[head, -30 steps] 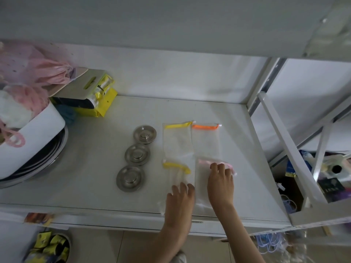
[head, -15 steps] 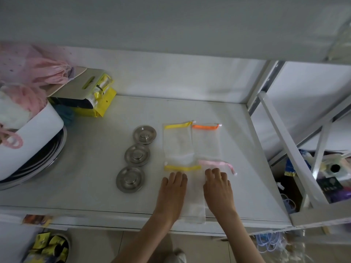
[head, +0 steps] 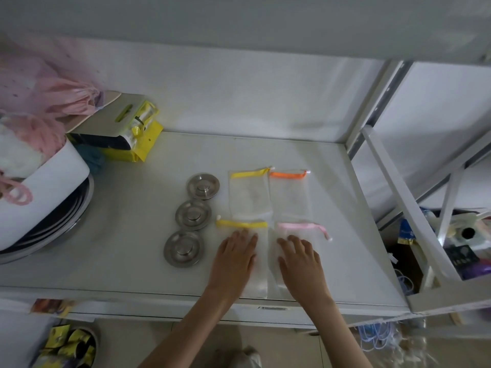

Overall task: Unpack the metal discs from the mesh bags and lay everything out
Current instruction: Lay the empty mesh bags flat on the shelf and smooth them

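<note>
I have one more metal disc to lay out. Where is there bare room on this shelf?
Bare white shelf lies between the stacked basins and the three round metal discs. Behind the mesh bags is free too. The front centre is crowded.

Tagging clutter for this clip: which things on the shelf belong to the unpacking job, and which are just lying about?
Job:
three metal discs
four mesh bags: far yellow-trimmed bag, orange-trimmed bag, near yellow-trimmed bag, pink-trimmed bag
left hand, right hand, flat on the near bags

Lying about:
yellow packet
white tub
pink netting

Shiny brushed-metal discs [head: 193, 215]; sheer mesh bags [head: 249, 195]; matt shelf [head: 132, 235].
</note>
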The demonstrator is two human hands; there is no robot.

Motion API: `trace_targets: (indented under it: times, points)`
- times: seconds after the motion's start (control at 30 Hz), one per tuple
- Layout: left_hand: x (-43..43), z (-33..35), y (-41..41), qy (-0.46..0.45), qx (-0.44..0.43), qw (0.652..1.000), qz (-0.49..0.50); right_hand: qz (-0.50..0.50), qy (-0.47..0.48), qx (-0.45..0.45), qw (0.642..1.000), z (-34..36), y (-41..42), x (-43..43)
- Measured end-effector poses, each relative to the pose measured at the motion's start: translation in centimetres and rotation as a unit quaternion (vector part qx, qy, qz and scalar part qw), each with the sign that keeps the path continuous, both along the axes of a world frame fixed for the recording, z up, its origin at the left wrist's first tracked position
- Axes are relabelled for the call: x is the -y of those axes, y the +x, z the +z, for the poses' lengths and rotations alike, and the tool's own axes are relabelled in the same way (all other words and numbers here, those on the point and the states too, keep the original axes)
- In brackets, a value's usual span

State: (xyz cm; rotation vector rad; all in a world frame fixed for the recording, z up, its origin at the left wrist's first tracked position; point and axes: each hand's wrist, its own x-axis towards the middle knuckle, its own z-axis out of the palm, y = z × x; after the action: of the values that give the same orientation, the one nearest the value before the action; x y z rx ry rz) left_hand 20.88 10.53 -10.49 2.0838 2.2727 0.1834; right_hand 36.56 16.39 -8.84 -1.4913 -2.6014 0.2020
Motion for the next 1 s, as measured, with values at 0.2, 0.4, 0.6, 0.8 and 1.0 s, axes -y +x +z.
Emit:
trace_targets:
  times: [0.2, 0.4, 0.6, 0.8, 1.0]
  points:
    - [-1.4, 0.5, -0.9, 0.029, -0.01, 1.0, -0.004, -0.012, -0.023, -0.117, 0.993, 1.7, -0.8, -2.7]
    - [-7.4, 2.3, -2.5, 0.008, 0.049, 0.998, 0.028, -0.039, -0.067, -0.063, 0.995, 1.2, -3.2, -9.3]
    - [-9.8, 1.2, -5.2, -0.071, -0.014, 0.997, 0.019, -0.031, -0.065, -0.038, 0.997, 0.6, -4.4, -10.7]
    - [-9.8, 1.5, -6.8, -0.083, -0.041, 0.996, -0.005, -0.046, -0.051, -0.034, 0.997, 0.2, -4.5, -10.7]
    - [-9.4, 1.9, -6.9, -0.098, -0.053, 0.994, -0.019, -0.064, -0.058, -0.018, 0.996, 0.1, -4.4, -10.3]
